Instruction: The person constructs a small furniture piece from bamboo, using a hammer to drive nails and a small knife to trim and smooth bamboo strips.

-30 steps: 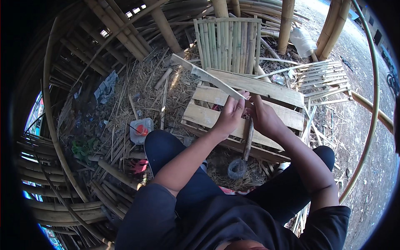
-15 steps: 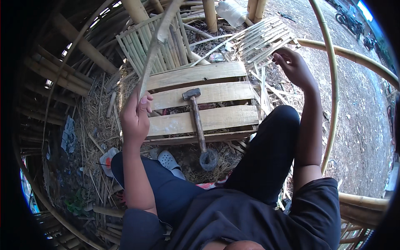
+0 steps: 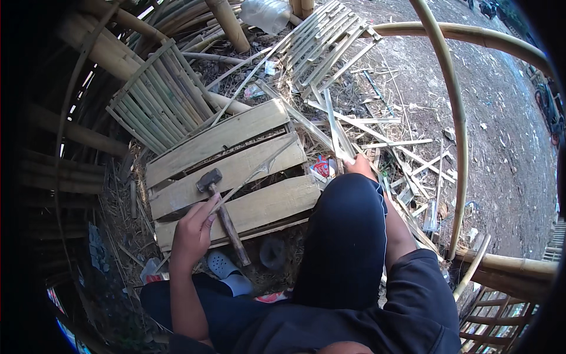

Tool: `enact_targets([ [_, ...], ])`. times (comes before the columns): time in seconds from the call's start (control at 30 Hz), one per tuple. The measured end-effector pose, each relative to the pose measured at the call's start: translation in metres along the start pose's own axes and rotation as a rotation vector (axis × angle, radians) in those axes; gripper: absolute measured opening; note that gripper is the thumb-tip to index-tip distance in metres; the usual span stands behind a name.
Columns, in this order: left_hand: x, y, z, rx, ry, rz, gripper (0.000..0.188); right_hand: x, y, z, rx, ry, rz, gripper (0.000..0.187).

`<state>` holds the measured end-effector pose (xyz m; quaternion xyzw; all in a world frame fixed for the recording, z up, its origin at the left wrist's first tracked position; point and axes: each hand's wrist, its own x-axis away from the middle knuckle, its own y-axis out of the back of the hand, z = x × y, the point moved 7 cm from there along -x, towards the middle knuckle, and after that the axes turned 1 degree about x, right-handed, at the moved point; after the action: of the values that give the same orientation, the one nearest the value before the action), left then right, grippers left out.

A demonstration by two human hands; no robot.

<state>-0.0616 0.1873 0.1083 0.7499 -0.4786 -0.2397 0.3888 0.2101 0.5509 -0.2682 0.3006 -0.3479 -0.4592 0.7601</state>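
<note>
In my left hand (image 3: 196,229) is a thin bamboo strip (image 3: 257,170), pinched near its lower end and slanting up to the right over the slatted wooden bench (image 3: 268,206). A hammer (image 3: 229,227) with a dark metal head and a wooden handle lies on the slats, right beside that hand. Low on the bench's right side, partly covered by my raised knee, my right hand (image 3: 361,166) closes its fingers on a pale bamboo slat (image 3: 336,133) among the loose pieces.
A bamboo slat panel (image 3: 162,97) leans at the back left. Another slatted bamboo piece (image 3: 324,44) lies farther back near a clear plastic container (image 3: 265,15). Loose strips (image 3: 413,162) litter the ground on the right. A bent bamboo pole (image 3: 457,118) arches up there.
The view has swung to the right. My left hand has lowered its strip from upright to slanting across the bench. My right hand, raised and empty before, has dropped to the loose slats.
</note>
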Motion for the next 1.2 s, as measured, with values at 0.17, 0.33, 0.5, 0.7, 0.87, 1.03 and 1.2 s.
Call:
enact_targets([
  [0.17,-0.029,-0.032,-0.003,0.01,0.035,0.069,0.043,-0.018,-0.035,0.019,0.197,0.063,-0.075,0.049],
  [0.33,-0.044,-0.043,-0.012,0.014,0.047,0.075,0.042,-0.041,-0.05,0.018,0.262,0.15,-0.096,0.031],
  [0.5,-0.046,-0.051,-0.01,0.064,0.075,0.098,0.041,-0.037,-0.043,0.004,0.11,0.077,-0.064,0.03],
  [0.7,-0.04,-0.054,-0.013,0.043,0.083,0.143,0.044,-0.013,0.003,-0.045,0.047,-0.148,-0.315,0.031],
  [0.87,-0.039,-0.058,-0.018,0.089,0.082,0.128,0.045,0.01,0.018,-0.093,0.296,-0.237,-0.385,0.032],
  [1.03,-0.041,-0.063,-0.023,0.037,0.009,0.139,0.045,0.012,0.002,-0.105,0.126,-0.237,-0.081,0.031],
  [1.2,-0.04,-0.064,-0.027,0.069,0.021,0.138,0.045,0.01,0.006,-0.098,0.11,-0.155,-0.161,0.028],
])
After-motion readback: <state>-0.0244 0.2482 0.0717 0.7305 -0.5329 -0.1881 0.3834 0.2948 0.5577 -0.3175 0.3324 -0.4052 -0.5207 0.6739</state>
